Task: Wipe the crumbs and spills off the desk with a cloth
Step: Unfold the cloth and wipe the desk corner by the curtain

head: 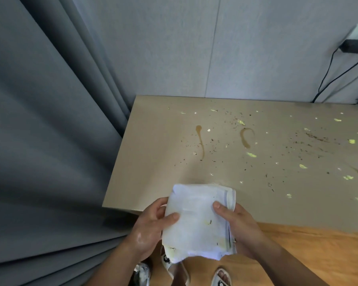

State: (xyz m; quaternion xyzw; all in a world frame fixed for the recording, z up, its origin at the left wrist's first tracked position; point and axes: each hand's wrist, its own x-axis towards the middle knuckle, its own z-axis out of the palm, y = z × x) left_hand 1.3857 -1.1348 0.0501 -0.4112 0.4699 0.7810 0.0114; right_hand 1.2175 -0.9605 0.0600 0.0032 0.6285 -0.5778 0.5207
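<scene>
Now | cloth (196, 219) at 6 o'clock, over near desk (153, 162) edge | left hand (151, 230), right hand (238, 223) pinch its sides | I judge it soft, light (some dirt on it); hold folded edges.

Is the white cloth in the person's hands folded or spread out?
Folded. The white cloth shows stacked layered edges along its right side, gripped by the left hand and right hand.
</scene>
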